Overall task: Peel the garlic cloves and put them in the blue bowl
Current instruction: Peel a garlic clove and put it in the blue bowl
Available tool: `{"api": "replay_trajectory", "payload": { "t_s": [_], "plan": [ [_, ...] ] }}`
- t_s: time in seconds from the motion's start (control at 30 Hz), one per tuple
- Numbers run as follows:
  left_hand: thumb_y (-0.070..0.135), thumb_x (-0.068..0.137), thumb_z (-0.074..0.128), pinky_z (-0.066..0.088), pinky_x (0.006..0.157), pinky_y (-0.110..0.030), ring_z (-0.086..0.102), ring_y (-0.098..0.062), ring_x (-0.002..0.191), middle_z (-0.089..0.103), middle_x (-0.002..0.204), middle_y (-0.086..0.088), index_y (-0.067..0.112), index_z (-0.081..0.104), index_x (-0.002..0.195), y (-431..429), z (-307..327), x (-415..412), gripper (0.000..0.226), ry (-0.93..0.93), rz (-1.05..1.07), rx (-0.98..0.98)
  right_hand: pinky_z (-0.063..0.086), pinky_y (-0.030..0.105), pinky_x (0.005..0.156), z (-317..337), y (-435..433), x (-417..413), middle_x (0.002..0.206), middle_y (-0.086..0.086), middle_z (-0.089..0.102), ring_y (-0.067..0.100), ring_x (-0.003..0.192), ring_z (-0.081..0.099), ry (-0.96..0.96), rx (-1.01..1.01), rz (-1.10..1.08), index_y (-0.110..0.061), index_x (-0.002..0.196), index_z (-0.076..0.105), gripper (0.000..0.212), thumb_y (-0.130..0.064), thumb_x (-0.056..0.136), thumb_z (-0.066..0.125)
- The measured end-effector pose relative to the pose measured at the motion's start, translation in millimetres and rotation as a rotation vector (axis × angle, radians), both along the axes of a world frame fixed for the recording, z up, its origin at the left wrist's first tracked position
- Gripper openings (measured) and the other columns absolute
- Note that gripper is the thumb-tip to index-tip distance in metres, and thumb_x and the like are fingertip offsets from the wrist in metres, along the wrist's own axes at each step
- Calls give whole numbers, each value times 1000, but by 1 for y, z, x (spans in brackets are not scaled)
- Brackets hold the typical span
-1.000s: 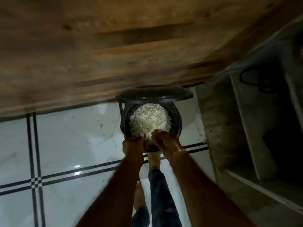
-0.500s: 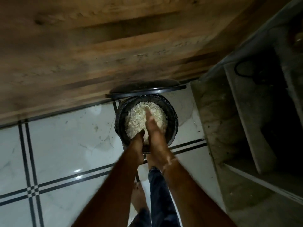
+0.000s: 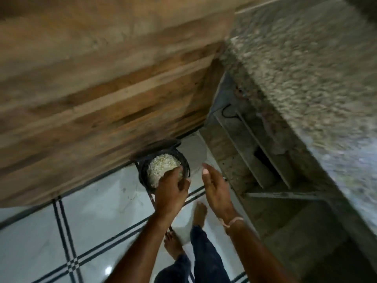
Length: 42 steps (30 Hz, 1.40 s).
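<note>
White floor tiles (image 3: 91, 221) (black-lined), wooden panel (image 3: 102, 88), right hand (image 3: 216, 190) outstretched

A big brown wooden board (image 3: 102, 78) meets a white tiled floor (image 3: 91, 211) with dark lines, and beside it a speckled stone top (image 3: 306, 68) sits above grey shelves (image 3: 255, 156).

looks down on a glossy white tiled floor (image 3: 98, 217) crossed by dark double lines, with a small glint of light (image 3: 108, 269) near the bottom; meets a broad wood-grain panel (image 3: 102, 78) above; gives way on the right to a speckled stone counter (image 3: 306, 78) over grey shelves (image 3: 255, 160), a black cable (image 3: 228, 113) at the back
</note>
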State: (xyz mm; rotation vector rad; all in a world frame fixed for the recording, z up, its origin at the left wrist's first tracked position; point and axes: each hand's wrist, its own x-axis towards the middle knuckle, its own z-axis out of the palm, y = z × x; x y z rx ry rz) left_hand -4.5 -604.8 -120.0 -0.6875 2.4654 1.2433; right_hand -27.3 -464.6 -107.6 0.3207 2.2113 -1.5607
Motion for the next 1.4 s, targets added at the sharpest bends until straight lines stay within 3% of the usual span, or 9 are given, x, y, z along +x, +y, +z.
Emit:
{"api": "replay_trajectory", "payload": {
  "t_s": [0.13, 0.33, 0.5, 0.6, 0.77, 0.9, 1.1, 1.23, 1.4],
  "plan": [
    [37, 99, 66, 44, 108, -34, 53, -21, 135, 60, 145, 0, 25, 57, 144, 61, 62, 19, 47, 131, -196, -59, 47, 42, 109, 52, 80, 36, 146, -6, 53, 11, 132, 51, 180, 225, 10, -33, 147, 52, 50, -59, 106, 36],
    [38, 99, 66, 44, 105, -32, 51, -16, 133, 59, 142, 4, 30, 58, 143, 195, 119, 37, 46, 316, -442, -50, 48, 36, 105, 104, 212, 87, 142, -7, 55, 9, 129, 51, 315, 439, -44, -30, 143, 56, 53, -58, 105, 32],
    [38, 99, 66, 46, 107, -36, 53, -21, 134, 57, 146, 1, 26, 58, 144, 327, 139, 38, 47, 365, -608, -41, 47, 32, 102, 118, 342, 121, 139, -7, 58, 11, 125, 54, 368, 541, -150, -29, 142, 57, 40, -45, 108, 44],
    [38, 99, 65, 40, 106, -27, 51, -17, 135, 55, 148, 4, 27, 58, 145, 404, 146, 39, 47, 360, -683, -30, 47, 36, 102, 117, 414, 134, 138, -1, 61, 19, 126, 55, 341, 604, -238, -25, 142, 60, 41, -42, 108, 45],
    [37, 97, 69, 48, 104, -35, 55, -20, 130, 60, 141, 0, 26, 61, 141, 502, 137, 38, 46, 318, -787, -20, 54, 46, 92, 110, 505, 144, 132, 4, 65, 29, 117, 62, 303, 689, -295, -19, 135, 64, 52, -48, 101, 38],
    [34, 94, 74, 53, 94, -35, 62, -20, 118, 65, 130, 0, 23, 65, 135, 556, 123, 32, 44, 302, -849, -32, 54, 45, 90, 100, 560, 156, 134, 8, 60, 32, 118, 58, 252, 753, -366, -17, 141, 59, 43, -32, 101, 54],
    [7, 89, 77, 47, 80, -26, 65, -20, 99, 66, 112, -3, 15, 69, 122, 596, 103, 7, 34, 384, -962, -97, 46, 48, 106, 93, 608, 141, 156, 13, 42, 34, 137, 45, 52, 855, -386, -22, 154, 42, 68, -13, 93, 71],
    [6, 91, 75, 43, 62, -25, 56, -10, 78, 60, 92, 7, 22, 69, 98, 603, 93, 0, 18, 433, -1023, -142, 36, 52, 116, 96, 622, 124, 163, 7, 32, 27, 144, 34, -57, 849, -388, -29, 155, 36, 76, -22, 91, 76],
    [8, 93, 70, 43, 59, -30, 57, -15, 83, 60, 93, 10, 26, 64, 96, 601, 90, -3, 20, 496, -1033, -231, 34, 50, 113, 92, 622, 117, 161, 4, 32, 27, 142, 33, -92, 911, -392, -28, 154, 39, 72, -33, 91, 76]
  ]
}}
